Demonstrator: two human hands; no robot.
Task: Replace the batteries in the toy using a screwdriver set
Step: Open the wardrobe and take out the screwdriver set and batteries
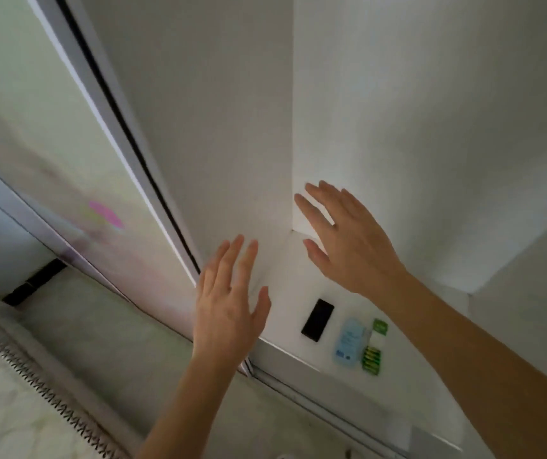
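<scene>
The green battery pack [373, 354] lies on the white shelf [283, 276]. A light blue case [351, 341] touches the pack's left side. Left of the pack, past the case, lies a flat black thing [317, 320]. The left hand [229, 309] and the right hand [354, 246] are up in the air near the pack, with fingers straight, holding nothing.

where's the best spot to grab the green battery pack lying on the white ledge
Probably the green battery pack by its free long edge, the one away from the blue packet, coming from above with the right hand. It lies flat on the white ledge, and the packet crowds its other edge.
</scene>
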